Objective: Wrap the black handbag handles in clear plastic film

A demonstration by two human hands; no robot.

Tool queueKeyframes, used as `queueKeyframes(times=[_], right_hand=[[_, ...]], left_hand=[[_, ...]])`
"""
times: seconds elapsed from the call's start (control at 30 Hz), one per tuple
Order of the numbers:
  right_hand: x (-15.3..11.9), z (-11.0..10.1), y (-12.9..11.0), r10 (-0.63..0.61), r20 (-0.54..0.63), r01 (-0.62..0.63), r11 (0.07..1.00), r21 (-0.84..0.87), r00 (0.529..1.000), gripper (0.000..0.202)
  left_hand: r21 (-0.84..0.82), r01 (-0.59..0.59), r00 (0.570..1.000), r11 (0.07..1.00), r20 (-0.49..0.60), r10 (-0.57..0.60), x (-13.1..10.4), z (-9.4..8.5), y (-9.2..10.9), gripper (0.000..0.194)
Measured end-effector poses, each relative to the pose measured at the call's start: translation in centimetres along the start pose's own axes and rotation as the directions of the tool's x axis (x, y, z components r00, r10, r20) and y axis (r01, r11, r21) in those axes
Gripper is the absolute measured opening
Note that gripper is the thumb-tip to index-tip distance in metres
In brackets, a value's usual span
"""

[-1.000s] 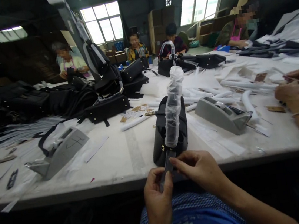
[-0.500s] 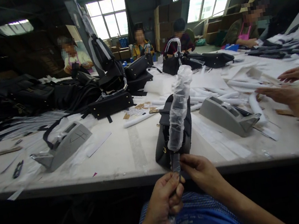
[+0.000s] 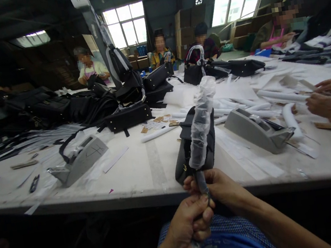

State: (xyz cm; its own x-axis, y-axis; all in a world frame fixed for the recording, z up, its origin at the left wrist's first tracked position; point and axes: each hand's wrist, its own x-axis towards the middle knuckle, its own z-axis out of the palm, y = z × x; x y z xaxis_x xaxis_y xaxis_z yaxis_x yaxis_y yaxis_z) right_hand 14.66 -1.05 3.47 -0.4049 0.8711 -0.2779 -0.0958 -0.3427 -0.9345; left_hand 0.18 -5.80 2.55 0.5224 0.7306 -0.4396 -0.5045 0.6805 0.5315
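A black handbag [image 3: 180, 161] stands at the front edge of the table. White translucent wrapping [image 3: 201, 135] covers its raised handle. Below that wrapping, a dark strap [image 3: 202, 180] with a shiny, film-like surface runs down towards me. My left hand [image 3: 189, 224] is closed, pinching the strap's lower end between thumb and fingers. A bit of clear film shows under that palm. My right hand [image 3: 221, 186] is curled around the strap just above, its fingertips passing behind and showing on the left side. The part of the strap between the fingers is hidden.
Grey tape dispensers stand left [image 3: 80, 159] and right [image 3: 256, 129] of the bag. Black bags [image 3: 129, 117] are heaped behind, beside white wrapping strips [image 3: 237, 105]. A co-worker's hands [image 3: 329, 103] work at the right. Small snips [image 3: 34, 183] lie at left. Several people sit opposite.
My right hand's fingers have moved from the strap's right side to wrap behind it. My left hand keeps its pinch. The view has turned slightly left; the co-worker's hands have drawn closer together.
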Motion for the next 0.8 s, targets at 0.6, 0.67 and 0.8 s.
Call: queueKeyframes(times=[0.6, 0.67, 0.8], right_hand=[[-0.9, -1.4, -1.4, 0.068, 0.294, -0.050, 0.996, -0.067, 0.953, 0.031], [-2.1, -2.9, -2.3, 0.033, 0.203, 0.043, 0.933, -0.356, 0.979, 0.034], [-3.9, -5.2, -5.1, -0.294, -0.129, 0.175, 0.809, -0.561, 0.947, 0.044]], left_hand=[[-0.151, -0.069, 0.997, 0.986, 0.018, 0.073, 0.7, -1.5, -1.5, 0.032], [-0.043, -0.125, 0.992, 0.991, 0.002, 0.125, 0.7, -1.3, -1.5, 0.034], [0.193, -0.273, 0.953, 0.943, -0.081, 0.292, 1.3, -0.6, -1.8, 0.040]])
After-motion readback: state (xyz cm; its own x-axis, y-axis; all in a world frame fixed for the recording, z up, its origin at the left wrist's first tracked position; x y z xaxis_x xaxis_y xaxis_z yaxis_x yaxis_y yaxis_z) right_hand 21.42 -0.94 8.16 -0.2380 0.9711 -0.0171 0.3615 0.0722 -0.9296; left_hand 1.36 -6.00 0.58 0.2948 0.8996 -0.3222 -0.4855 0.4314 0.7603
